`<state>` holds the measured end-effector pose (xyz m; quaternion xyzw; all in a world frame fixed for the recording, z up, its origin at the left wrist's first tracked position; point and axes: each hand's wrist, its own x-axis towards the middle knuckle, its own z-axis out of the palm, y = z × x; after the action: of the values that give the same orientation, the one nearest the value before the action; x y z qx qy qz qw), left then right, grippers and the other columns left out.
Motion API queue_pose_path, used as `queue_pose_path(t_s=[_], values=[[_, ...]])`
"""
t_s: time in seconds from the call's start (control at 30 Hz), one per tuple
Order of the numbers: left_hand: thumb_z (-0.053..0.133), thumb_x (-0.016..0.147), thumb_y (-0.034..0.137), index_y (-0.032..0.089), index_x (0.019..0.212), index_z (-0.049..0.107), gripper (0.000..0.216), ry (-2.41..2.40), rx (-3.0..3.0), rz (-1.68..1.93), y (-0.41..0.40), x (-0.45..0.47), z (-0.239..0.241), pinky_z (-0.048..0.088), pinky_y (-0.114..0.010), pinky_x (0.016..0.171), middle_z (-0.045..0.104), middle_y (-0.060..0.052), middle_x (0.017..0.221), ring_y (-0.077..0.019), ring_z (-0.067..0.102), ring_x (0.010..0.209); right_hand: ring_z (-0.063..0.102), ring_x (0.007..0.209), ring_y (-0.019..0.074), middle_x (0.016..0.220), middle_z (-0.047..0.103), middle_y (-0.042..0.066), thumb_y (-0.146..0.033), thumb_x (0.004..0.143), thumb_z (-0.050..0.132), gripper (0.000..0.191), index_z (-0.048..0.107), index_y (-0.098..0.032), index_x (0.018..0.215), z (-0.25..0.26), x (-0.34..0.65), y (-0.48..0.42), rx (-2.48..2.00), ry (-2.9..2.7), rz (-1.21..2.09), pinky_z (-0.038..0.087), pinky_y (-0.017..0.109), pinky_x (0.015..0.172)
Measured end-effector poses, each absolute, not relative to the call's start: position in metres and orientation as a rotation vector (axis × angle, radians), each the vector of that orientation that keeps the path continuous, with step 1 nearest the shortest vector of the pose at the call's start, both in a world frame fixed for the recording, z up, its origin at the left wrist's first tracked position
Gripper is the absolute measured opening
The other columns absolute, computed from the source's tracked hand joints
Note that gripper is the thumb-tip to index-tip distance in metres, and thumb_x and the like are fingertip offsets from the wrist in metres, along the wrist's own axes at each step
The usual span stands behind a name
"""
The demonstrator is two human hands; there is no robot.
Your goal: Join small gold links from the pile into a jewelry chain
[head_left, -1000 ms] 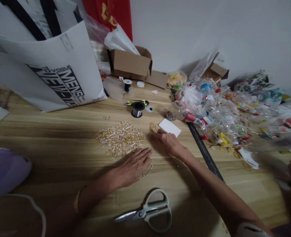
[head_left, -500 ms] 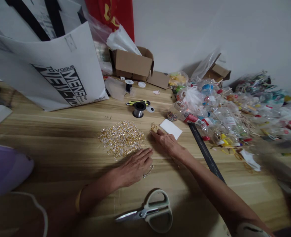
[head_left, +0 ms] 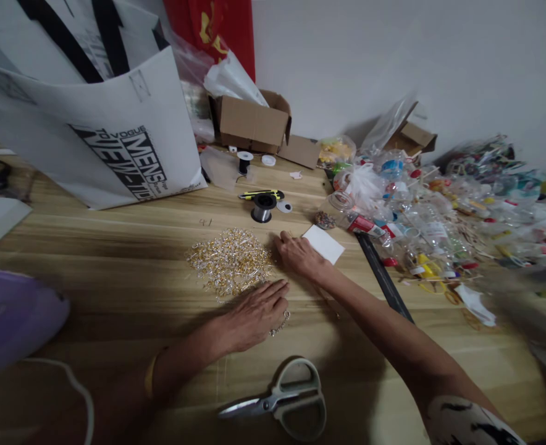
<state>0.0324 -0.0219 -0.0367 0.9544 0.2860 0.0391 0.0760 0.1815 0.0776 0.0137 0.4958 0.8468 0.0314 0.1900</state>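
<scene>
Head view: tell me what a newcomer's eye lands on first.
The glittering gold heap mid-table strikes first, with the left hand flat on its near side and the right hand at its right edge, by a white card. Next come the big printed white bag at back left and the jumble of clear packets along the right.

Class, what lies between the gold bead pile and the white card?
The right hand, resting on the table, between bead pile and card; head view shows it.
</scene>
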Motion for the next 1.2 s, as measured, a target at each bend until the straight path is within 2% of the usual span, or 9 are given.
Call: queue_pose_path(t_s=[0.23, 0.43, 0.6, 0.7, 0.9, 1.0, 1.07, 1.13, 1.2], values=[[0.034, 0.083, 0.007, 0.01, 0.122, 0.043, 0.039, 0.849, 2.843, 0.134, -0.022, 0.032, -0.034, 0.019, -0.034, 0.113, 0.032, -0.015, 0.147, -0.0196, 0.019, 0.14, 0.062, 0.09, 0.025, 0.116, 0.05, 0.022, -0.01, 0.092, 0.028, 0.032, 0.051, -0.01, 0.114, 0.013, 0.183, 0.097, 1.391, 2.379, 0.096, 0.045, 0.033, 0.072], [0.029, 0.085, 0.009, 0.011, 0.125, 0.04, 0.041, 0.839, 2.82, 0.138, -0.022, 0.031, -0.038, 0.019, -0.036, 0.114, 0.029, -0.014, 0.148, -0.0193, 0.015, 0.14, 0.062, 0.086, 0.0222, 0.114, 0.051, 0.017, -0.014, 0.093, 0.029, 0.032, 0.043, -0.017, 0.122, 0.014, 0.195, 0.076, 1.368, 2.379, 0.095, 0.045, 0.032, 0.07], [0.03, 0.084, 0.008, 0.011, 0.126, 0.039, 0.043, 0.855, 2.826, 0.124, -0.022, 0.031, -0.041, 0.017, -0.036, 0.114, 0.028, -0.013, 0.149, -0.0198, 0.018, 0.14, 0.059, 0.093, 0.0247, 0.112, 0.052, 0.018, -0.011, 0.092, 0.03, 0.034, 0.041, -0.015, 0.124, 0.008, 0.193, 0.072, 1.376, 2.393, 0.086, 0.044, 0.032, 0.074], [0.033, 0.082, 0.007, 0.01, 0.125, 0.04, 0.044, 0.854, 2.833, 0.095, -0.023, 0.031, -0.039, 0.017, -0.035, 0.114, 0.028, -0.014, 0.149, -0.0207, 0.019, 0.14, 0.061, 0.089, 0.0247, 0.111, 0.053, 0.017, -0.011, 0.091, 0.031, 0.039, 0.035, -0.016, 0.129, 0.007, 0.188, 0.084, 1.429, 2.38, 0.038, 0.045, 0.033, 0.071], [0.032, 0.084, 0.007, 0.01, 0.125, 0.04, 0.042, 0.844, 2.833, 0.102, -0.022, 0.031, -0.037, 0.018, -0.034, 0.113, 0.03, -0.014, 0.148, -0.0199, 0.018, 0.14, 0.063, 0.085, 0.0221, 0.107, 0.055, 0.015, -0.015, 0.092, 0.035, 0.033, 0.046, -0.016, 0.122, 0.014, 0.194, 0.09, 1.534, 2.431, -0.061, 0.043, 0.03, 0.071], [0.029, 0.086, 0.008, 0.01, 0.125, 0.041, 0.04, 0.846, 2.813, 0.092, -0.022, 0.031, -0.034, 0.02, -0.036, 0.113, 0.031, -0.015, 0.148, -0.0209, 0.022, 0.139, 0.061, 0.085, 0.0187, 0.104, 0.057, 0.01, -0.022, 0.092, 0.039, 0.029, 0.053, -0.017, 0.117, 0.018, 0.204, 0.074, 1.522, 2.673, -0.182, 0.041, 0.026, 0.071], [0.028, 0.088, 0.009, 0.009, 0.121, 0.043, 0.036, 0.849, 2.796, 0.103, -0.021, 0.032, -0.03, 0.023, -0.037, 0.112, 0.033, -0.016, 0.146, -0.0223, 0.026, 0.137, 0.059, 0.085, 0.0159, 0.099, 0.059, 0.009, -0.019, 0.091, 0.041, 0.028, 0.056, -0.015, 0.115, 0.019, 0.211, 0.061, 1.525, 2.818, -0.336, 0.04, 0.024, 0.072], [0.029, 0.091, 0.013, 0.009, 0.113, 0.048, 0.03, 0.841, 2.778, 0.145, -0.019, 0.034, -0.025, 0.027, -0.037, 0.11, 0.042, -0.018, 0.139, -0.0236, 0.035, 0.133, 0.057, 0.082, 0.0147, 0.094, 0.061, 0.008, -0.018, 0.09, 0.044, 0.024, 0.059, -0.014, 0.108, 0.019, 0.218, 0.048, 1.543, 2.939, -0.542, 0.041, 0.024, 0.072], [0.03, 0.092, 0.016, 0.011, 0.103, 0.053, 0.026, 0.812, 2.761, 0.198, -0.017, 0.036, -0.022, 0.031, -0.039, 0.108, 0.055, -0.015, 0.125, -0.0224, 0.046, 0.123, 0.056, 0.08, 0.014, 0.094, 0.063, 0.008, -0.018, 0.088, 0.048, 0.02, 0.062, -0.013, 0.101, 0.017, 0.224, 0.037, 1.602, 3.014, -0.811, 0.041, 0.023, 0.07]])
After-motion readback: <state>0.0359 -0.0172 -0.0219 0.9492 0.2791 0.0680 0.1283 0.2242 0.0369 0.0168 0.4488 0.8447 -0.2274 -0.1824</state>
